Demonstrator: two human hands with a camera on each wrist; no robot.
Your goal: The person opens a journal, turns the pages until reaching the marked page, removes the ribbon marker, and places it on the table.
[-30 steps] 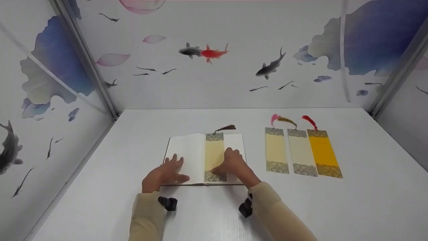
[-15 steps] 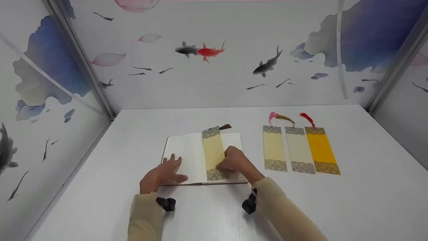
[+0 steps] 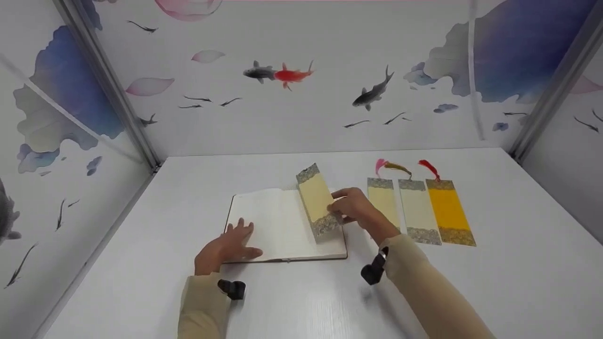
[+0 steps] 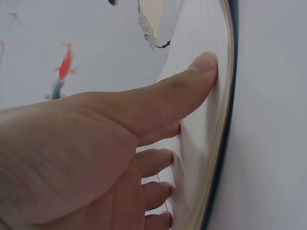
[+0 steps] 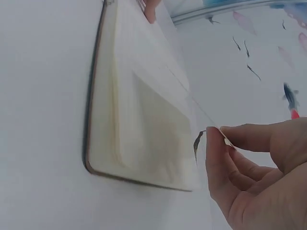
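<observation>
A notebook (image 3: 268, 212) lies open on the white table. My left hand (image 3: 231, 246) is spread flat on its left page; in the left wrist view the thumb and fingertips of that hand (image 4: 110, 134) press the paper. With my right hand (image 3: 357, 207) I pinch a cream bookmark (image 3: 314, 193) with grey lace-patterned ends by its right edge. It tilts, raised above the right page. The right wrist view shows the bookmark (image 5: 204, 111) edge-on between thumb and fingers of the hand (image 5: 259, 167), a dark tassel (image 5: 198, 143) near the fingertips, and a shadow on the notebook (image 5: 129, 110).
To the right lie a cream bookmark (image 3: 382, 195) with a pink tassel, a paler one (image 3: 419, 207) with an olive tassel, and an orange-yellow one (image 3: 450, 205) with a red tassel. My right wrist overlaps the cream one's lower part. A fish-patterned wall (image 3: 301, 127) stands behind.
The bookmark lay on the notebook's right page; my right hand has lifted it, tilted it, and moved right and away from me. My left hand stays on the left page.
</observation>
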